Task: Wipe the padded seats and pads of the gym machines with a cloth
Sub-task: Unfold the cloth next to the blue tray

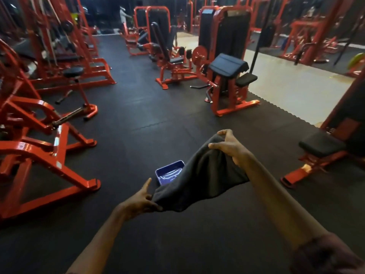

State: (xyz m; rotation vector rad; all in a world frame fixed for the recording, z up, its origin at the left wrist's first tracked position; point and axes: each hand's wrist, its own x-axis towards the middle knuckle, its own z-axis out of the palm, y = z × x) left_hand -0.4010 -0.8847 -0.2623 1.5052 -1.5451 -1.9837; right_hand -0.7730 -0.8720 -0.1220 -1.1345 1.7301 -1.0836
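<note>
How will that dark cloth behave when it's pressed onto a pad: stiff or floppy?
Probably floppy: the dark cloth sags and folds between the left hand and right hand. It looks thick, so it should bunch into a wad rather than slide thinly. Likely light, since fingertip pinches hold it up.

Bare forearms; the right arm [324,252] wears what seems a dark sleeve.

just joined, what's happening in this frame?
A person stands on the black gym floor holding a dark cloth stretched between both hands: the right hand grips its upper end, the left hand pinches its lower corner. A blue tray holding liquid sits on the floor just beyond the cloth. No pad is being wiped yet; the nearest is the black seat pad at right.
</note>
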